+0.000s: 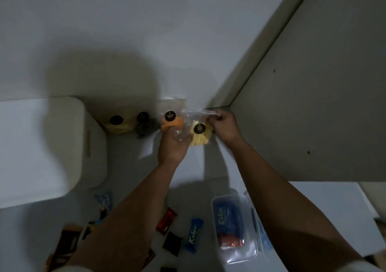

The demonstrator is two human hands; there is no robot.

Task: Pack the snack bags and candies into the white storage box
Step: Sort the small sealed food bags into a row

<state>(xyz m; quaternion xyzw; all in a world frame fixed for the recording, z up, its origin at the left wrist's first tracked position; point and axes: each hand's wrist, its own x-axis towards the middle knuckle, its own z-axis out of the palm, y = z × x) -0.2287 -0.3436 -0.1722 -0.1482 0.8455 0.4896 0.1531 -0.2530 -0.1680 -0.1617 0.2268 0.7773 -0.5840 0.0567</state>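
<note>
My left hand (174,144) grips the lower part of a clear snack bag with orange pieces (171,120) and touches a clear bag of pale yellow sticks (199,134). My right hand (224,126) pinches the top edge of the yellow-stick bag. Both bags carry round black labels. Two more snack bags with black labels (125,123) lean against the wall to the left. The white storage box (48,148) stands at the left. Loose candies lie near me: a blue Kalpa bar (193,237), a red one (167,218), dark ones (172,243).
A clear plastic container (234,228) holding blue and red packets sits at the lower right. A blue-white wrapper (103,204) and brown packets (66,244) lie at the lower left. A grey cabinet panel (313,84) rises on the right; the wall is straight ahead.
</note>
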